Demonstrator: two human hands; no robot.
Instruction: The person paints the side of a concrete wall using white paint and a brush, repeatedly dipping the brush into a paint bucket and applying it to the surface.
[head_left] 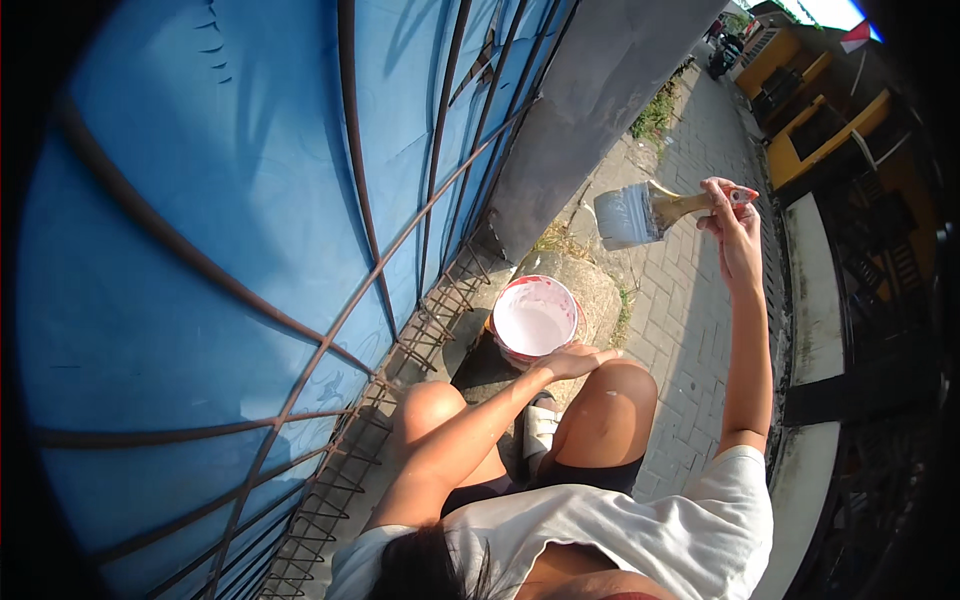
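My right hand (733, 222) is raised on the right, closed round the handle of a wide paintbrush (668, 208). The brush lies nearly level, its bristle end pointing left and coated with pale paint. Below and left of it, a round paint bucket (536, 316) with a red-streaked rim stands on the ground, holding whitish paint. My left hand (578, 361) is at the bucket's near side, beside my right knee. Its fingers stretch out to the right and appear to hold nothing; part of the bucket's near side is hidden behind this hand.
A blue sheet (215, 250) behind dark metal bars (350, 130) fills the left side. A grey wall panel (590, 90) stands beyond it. Bent wire bars (440, 310) run along its foot. Right of me lies a paved lane (690, 330), with a motorbike (724, 55) far off.
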